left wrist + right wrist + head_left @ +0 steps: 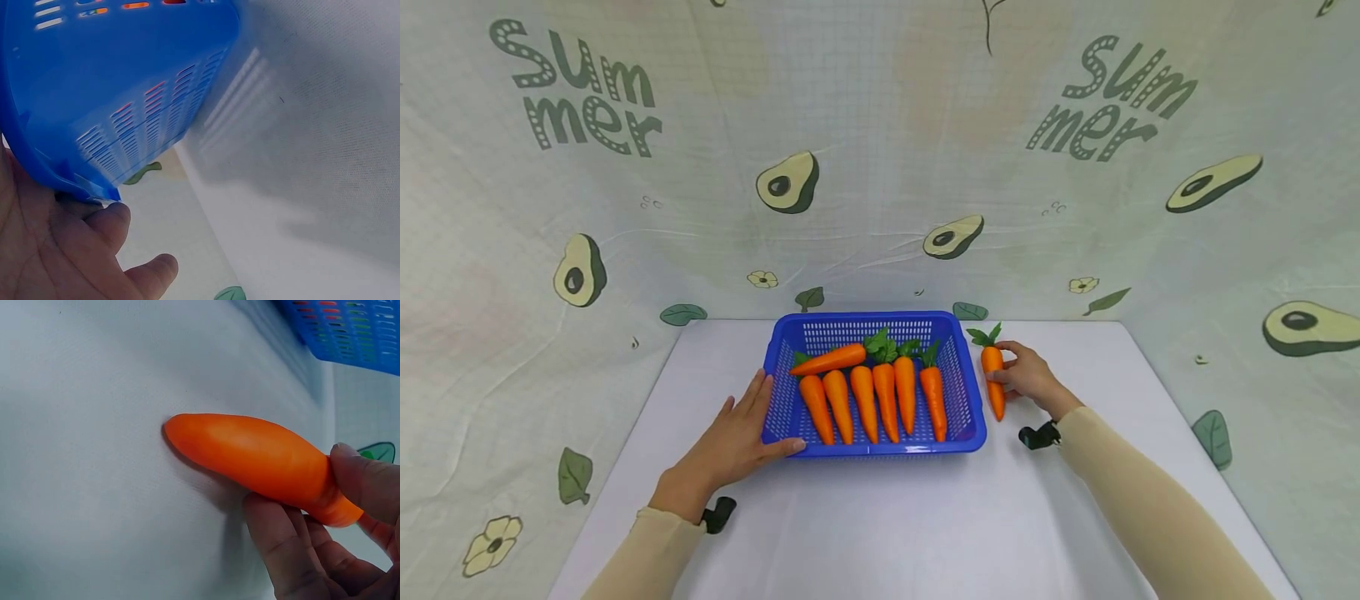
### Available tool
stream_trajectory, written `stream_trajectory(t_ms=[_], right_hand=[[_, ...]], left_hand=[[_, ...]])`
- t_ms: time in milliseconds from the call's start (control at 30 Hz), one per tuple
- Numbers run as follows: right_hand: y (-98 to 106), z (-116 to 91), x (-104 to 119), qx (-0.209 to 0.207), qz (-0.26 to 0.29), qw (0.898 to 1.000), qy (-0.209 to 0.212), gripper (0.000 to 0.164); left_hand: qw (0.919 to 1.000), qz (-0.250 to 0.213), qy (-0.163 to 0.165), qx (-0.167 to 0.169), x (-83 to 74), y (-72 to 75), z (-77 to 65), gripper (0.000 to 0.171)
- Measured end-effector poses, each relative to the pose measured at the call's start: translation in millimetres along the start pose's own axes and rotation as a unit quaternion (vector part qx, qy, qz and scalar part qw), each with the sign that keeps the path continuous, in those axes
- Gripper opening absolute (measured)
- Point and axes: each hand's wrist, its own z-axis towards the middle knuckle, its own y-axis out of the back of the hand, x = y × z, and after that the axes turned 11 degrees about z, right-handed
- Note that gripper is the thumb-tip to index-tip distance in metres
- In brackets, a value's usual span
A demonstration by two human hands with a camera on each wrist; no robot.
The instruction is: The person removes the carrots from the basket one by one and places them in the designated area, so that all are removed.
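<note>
A blue plastic basket (872, 450) with slotted walls holds several orange carrots (865, 404) with green leafy tops. One of them lies crosswise above the others. My left hand (741, 437) rests against the basket's left side, its fingers straight along the rim and the thumb at the front left corner. To the right of the basket, my right hand (1030, 379) pinches a single carrot (250, 453) near its thick end between thumb and fingers. That carrot's tip points toward me, close over the table in the right wrist view, and its leaves point away.
The basket stands toward the back of a white table (880, 525). Behind and beside it hangs a pale cloth (865, 108) printed with avocados, leaves and lettering. A small black device (1040, 435) is strapped at the right wrist, and another black device (720, 515) at the left.
</note>
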Motion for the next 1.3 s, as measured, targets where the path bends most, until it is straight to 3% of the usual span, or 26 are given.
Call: stream_trajectory(t_ms=[1300], right_hand=[[3, 1, -11, -0.038, -0.01, 0.999, 0.01, 0.07]], left_hand=[[0.9999, 0.004, 0.01, 0.002, -2.5, -1.0, -0.1, 0.127]])
